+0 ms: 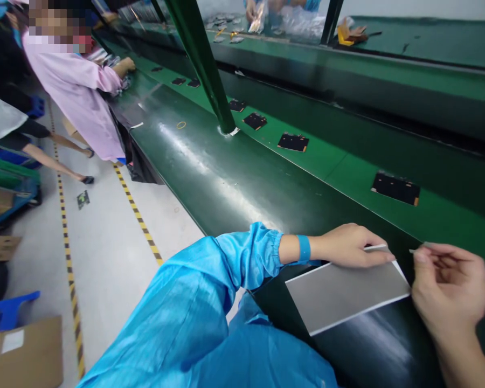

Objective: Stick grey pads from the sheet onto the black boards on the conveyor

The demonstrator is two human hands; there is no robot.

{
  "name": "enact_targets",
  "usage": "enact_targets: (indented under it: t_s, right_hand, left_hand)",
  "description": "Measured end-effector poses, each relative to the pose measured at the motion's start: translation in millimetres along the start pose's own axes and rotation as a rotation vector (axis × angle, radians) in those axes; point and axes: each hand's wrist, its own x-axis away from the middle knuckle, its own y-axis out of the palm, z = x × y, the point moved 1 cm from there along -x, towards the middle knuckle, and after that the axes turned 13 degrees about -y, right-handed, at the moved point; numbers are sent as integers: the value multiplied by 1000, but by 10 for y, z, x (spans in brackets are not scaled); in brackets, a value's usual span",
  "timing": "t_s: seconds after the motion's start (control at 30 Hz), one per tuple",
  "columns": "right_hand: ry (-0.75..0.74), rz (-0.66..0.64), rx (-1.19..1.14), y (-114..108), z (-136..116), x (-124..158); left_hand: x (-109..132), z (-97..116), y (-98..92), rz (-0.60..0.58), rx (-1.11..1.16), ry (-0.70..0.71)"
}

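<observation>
Blue sleeve [194,291] foremost, hands [350,245] are on and beside a grey panel [343,296].

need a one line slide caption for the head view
Left hand on a grey panel, right hand just beside it, dark flat pieces spaced along the green strip beyond.

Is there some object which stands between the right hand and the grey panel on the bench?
Nothing visible stands between them. The right hand is just beside the right corner of the grey panel; whether they touch is unclear. The left hand lies over the panel's far edge, not between the two.
</observation>
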Motion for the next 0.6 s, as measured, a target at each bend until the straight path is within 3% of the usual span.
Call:
enact_targets:
  t_s: [0.2, 0.6]
  right_hand:
    - [-87, -17, -6, -12, 63, 17]
    - [-90, -45, -31, -10, 48, 27]
  left_hand:
    - [2, -23, 5, 5, -18, 7]
    - [-4, -32, 20, 28, -23, 33]
